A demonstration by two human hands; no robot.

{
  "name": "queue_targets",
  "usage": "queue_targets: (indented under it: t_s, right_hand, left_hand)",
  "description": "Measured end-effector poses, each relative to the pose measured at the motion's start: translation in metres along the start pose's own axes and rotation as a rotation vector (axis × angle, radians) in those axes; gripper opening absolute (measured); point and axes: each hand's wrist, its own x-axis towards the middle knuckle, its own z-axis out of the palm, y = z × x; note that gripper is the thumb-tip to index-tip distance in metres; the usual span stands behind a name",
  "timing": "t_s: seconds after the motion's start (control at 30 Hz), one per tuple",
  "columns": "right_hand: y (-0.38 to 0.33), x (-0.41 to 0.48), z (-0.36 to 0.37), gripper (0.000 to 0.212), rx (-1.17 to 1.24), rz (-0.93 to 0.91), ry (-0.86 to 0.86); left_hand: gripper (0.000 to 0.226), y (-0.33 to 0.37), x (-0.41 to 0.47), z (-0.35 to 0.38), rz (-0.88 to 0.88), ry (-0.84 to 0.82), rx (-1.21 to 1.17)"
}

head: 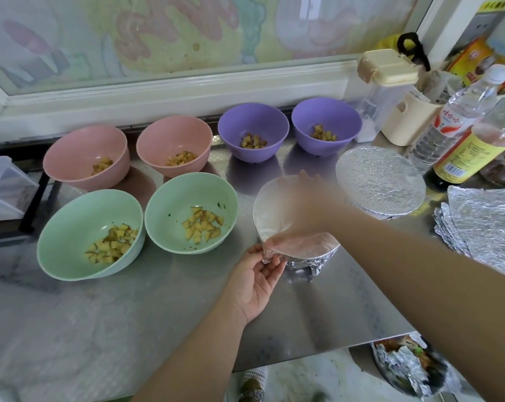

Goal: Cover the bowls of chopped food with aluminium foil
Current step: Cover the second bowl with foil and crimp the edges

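Head view, logged from my remote station: the left hand point(257, 281) came in from below with the palm turned up, thumb and fingertips pinching the foil point(267, 253) at the near-left rim of the wrapped bowl point(312, 252), which stood at the front-centre of the steel counter point(158, 300). The right hand point(306, 201) lay across the top of that same bowl. It was motion-blurred, but the fingers looked stretched out flat on the foil, gripping nothing. A second covered bowl point(381, 181) sat just behind and to the right, its foil drawn over the rim. Six bowls were uncovered, each holding chopped food point(202, 224): two green bowls point(88, 204) left of the wrapped one, two pink bowls point(83, 149) behind those, two purple bowls point(252, 126) at the back. Foil sheets point(483, 224) lay stacked at the counter's right edge, with bottles point(460, 111) behind them.
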Motion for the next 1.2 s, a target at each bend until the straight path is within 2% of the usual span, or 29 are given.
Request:
queue_targets:
  t_s: [0.2, 0.37, 0.53, 0.63, 0.73, 0.83, 0.9, 1.03, 1.2]
  right_hand:
    - [0.001, 0.000, 0.000, 0.154, 0.001, -0.008, 0.007]
    - [0.001, 0.000, 0.001, 0.154, -0.003, -0.009, 0.009]
    - [0.001, 0.000, 0.001, 0.154, -0.013, -0.006, 0.008]
    - [0.001, 0.000, 0.002, 0.153, -0.015, -0.008, 0.010]
    - [0.001, 0.000, 0.002, 0.154, -0.013, -0.011, 0.013]
    - [0.001, 0.000, 0.002, 0.154, -0.011, -0.006, 0.012]
    - [0.000, -0.001, 0.002, 0.153, -0.008, -0.007, 0.015]
    - [0.000, -0.001, 0.002, 0.152, -0.008, -0.008, 0.012]
    - [0.000, -0.001, 0.002, 0.154, -0.017, -0.001, 0.003]
  left_hand:
    - [0.016, -0.004, -0.003, -0.005, 0.011, 0.004, -0.077]
    - [0.017, -0.004, 0.001, -0.001, 0.013, 0.027, 0.006]
    - [0.021, 0.000, 0.007, 0.004, 0.088, 0.058, 0.239]
    - [0.016, -0.004, 0.002, -0.005, 0.157, -0.013, 0.372]
    - [0.036, -0.014, 0.000, -0.013, 0.346, -0.033, 0.639]
    - [0.046, -0.014, 0.002, -0.014, 0.497, 0.001, 0.864]
    - [0.039, -0.011, 0.005, -0.016, 0.557, 0.026, 0.961]
    - [0.011, -0.001, 0.004, -0.019, 0.626, 0.007, 1.058]
    - [0.009, 0.014, 0.004, -0.019, 0.656, 0.032, 1.207]
